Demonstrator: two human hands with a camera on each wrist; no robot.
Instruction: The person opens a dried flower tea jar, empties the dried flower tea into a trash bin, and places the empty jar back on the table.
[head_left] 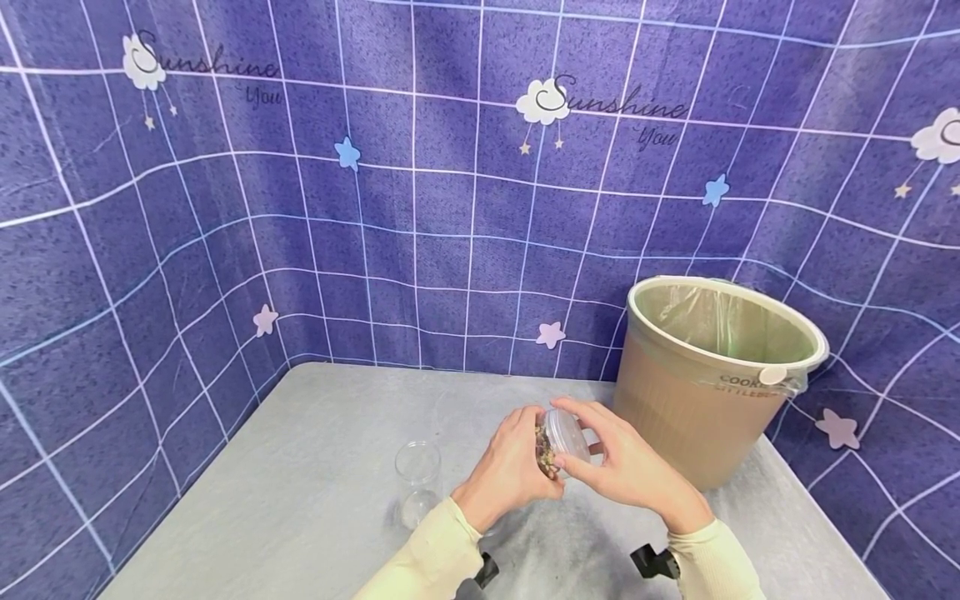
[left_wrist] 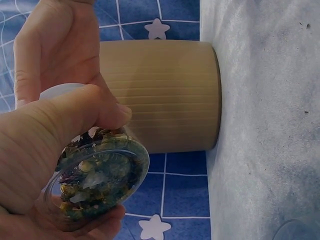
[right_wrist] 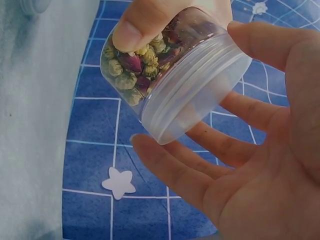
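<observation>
A clear plastic jar (head_left: 545, 452) of dried flowers, with yellowish buds and dark red petals (right_wrist: 132, 63), is held tilted above the table. My left hand (head_left: 504, 467) grips its body, thumb on one side and fingers on the other. The frosted screw lid (right_wrist: 200, 85) faces right and sits on the jar. Around the lid, my right hand (head_left: 628, 463) has its fingers spread; the right wrist view shows the thumb near the rim and a gap before the palm. Left of the hands stands a transparent cup (head_left: 418, 477), seemingly with nothing inside.
A tan bin (head_left: 675, 417) with a plastic liner stands on the right side of the grey table (head_left: 315, 467), just behind my right hand. Blue gridded cloth (head_left: 442, 275) with stars and clouds hangs around the table's back and sides.
</observation>
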